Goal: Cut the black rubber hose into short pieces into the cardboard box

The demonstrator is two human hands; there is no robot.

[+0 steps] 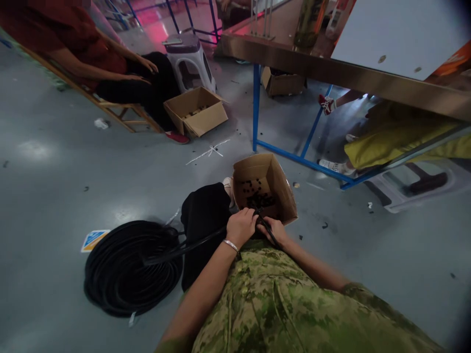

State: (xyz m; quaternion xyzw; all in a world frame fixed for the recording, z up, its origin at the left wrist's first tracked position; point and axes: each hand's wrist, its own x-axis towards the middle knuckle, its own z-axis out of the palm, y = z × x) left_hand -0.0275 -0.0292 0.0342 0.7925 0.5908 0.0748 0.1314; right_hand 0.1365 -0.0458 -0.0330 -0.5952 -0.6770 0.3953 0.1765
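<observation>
My left hand (241, 228), with a bracelet at the wrist, is closed around a black tube (206, 239) above my lap. The tube runs left across my leg to a large black coil (128, 264) on the floor. Close beside it, my right hand (274, 231) is closed on a slim black handle-like thing (268, 227); its kind is not clear. Both hands are over the near edge of an open cardboard box (286, 189), which holds many small black pieces (259, 198). What lies between the fingertips is partly hidden.
A steel-edged table (331, 68) on blue legs stands ahead right. At upper left a seated person (91, 54) has a cardboard box (206, 117) and a grey stool (187, 59) nearby. White string (211, 149) and scraps lie on the floor. Another person's legs show under the table.
</observation>
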